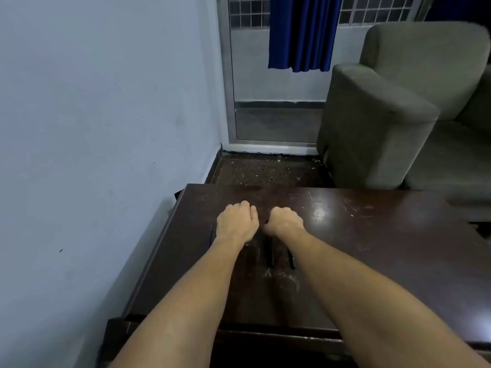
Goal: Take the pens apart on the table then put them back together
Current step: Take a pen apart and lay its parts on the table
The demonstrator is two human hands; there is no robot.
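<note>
Head view: our left hand (pixel 236 224) and right hand (pixel 284 221) sit side by side, fingers curled; we cannot tell what they hold. Two pens (pixel 269 252) lie on the table (pixel 372 248) behind our fingers, near the wrists. We judge the taking apart is in hand; the next move calls for a steady twist apart.

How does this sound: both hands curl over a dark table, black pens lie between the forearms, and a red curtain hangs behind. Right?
Not quite. The head view shows the curtain is blue, not red. The rest stands: the left hand and right hand curl over the dark table, and black pens lie between the forearms.
</note>
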